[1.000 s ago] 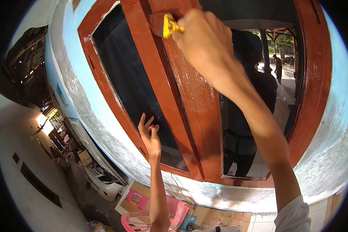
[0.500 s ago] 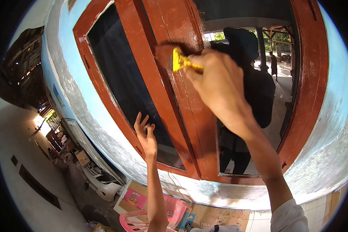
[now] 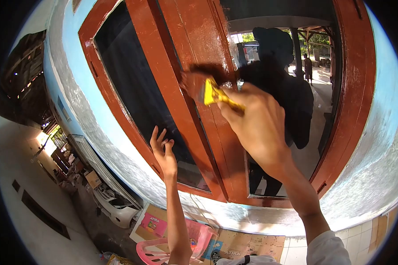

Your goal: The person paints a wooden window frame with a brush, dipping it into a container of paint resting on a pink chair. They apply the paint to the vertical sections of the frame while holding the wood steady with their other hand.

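On the left, the left hand [image 3: 165, 157], fingers loosely spread, is before the dark left pane [image 3: 128, 66], above the near pink chair [image 3: 200, 236], while centrally the yellow paintbrush [image 3: 211, 93] meets the red-brown frame [image 3: 188, 28], pinched by the right hand [image 3: 261, 121].

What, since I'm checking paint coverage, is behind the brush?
Behind the brush, the reddish frame shows around it; the patch directly beneath the bristles is covered and can't be seen.
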Demonstrator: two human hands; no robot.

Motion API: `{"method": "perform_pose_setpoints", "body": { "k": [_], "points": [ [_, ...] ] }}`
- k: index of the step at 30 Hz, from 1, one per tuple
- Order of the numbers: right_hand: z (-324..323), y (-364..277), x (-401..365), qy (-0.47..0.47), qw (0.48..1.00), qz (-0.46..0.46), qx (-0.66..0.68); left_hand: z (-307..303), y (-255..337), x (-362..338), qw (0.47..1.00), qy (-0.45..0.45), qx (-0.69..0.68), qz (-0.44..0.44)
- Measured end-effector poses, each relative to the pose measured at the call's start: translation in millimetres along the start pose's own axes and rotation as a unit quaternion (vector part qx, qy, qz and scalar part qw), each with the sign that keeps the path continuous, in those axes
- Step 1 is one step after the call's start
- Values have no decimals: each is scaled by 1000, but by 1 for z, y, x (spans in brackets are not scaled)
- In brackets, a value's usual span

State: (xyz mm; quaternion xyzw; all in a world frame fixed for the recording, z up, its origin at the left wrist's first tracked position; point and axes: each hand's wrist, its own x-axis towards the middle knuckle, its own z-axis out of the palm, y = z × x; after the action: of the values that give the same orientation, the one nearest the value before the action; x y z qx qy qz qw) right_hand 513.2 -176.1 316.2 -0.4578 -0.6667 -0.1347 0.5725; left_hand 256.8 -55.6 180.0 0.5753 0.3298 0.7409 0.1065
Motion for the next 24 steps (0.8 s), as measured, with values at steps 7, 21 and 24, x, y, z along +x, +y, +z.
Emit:
{"method": "perform_pose_setpoints", "body": {
  "k": [7,21,24],
  "points": [
    [26,4,-36,-28,999,11,36,0,-2,-2,1000,-2,-4,-14],
    [-30,-37,98,105,992,14,72,0,-8,-1,1000,8,12,0],
    [-40,-48,158,151,987,-53,20,-1,-2,0,999,0,-4,-31]
  ]
}}
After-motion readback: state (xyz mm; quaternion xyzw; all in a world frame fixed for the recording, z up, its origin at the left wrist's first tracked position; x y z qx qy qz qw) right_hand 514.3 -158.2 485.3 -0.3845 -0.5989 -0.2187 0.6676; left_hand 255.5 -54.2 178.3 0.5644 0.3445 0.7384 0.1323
